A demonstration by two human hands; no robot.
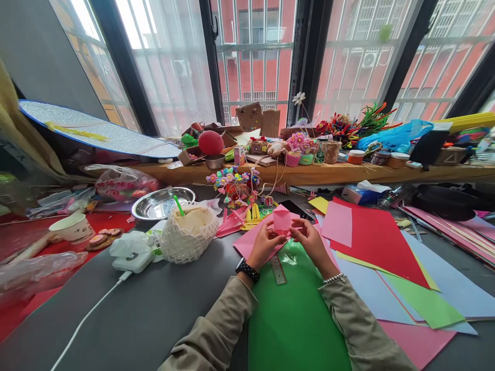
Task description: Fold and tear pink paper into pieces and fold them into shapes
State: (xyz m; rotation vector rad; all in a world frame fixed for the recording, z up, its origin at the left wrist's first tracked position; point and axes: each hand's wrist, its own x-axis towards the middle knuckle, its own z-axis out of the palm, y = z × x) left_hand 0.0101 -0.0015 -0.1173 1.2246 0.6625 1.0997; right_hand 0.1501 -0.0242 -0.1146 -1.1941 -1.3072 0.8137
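Between my two hands I hold a small piece of folded pink paper (282,219), raised above the green mat. My left hand (265,242) grips its left side, thumb pointing inward along the lower edge. On the other side, my right hand (308,237) pinches the paper's right edge between thumb and fingers. Under and behind the hands lies a larger pink sheet (247,243). A short ruler (278,270) rests on the green mat (296,319) just below my left hand. Pink and yellow folded strips (251,217) lie left of the hands.
A coconut in white netting (189,234) with a green straw stands left, by a white charger (133,255) with a cable. A metal plate (149,206) sits behind. Coloured sheets (381,242) spread out on the right. Craft flowers (234,183) and a cluttered ledge (301,178) line the back.
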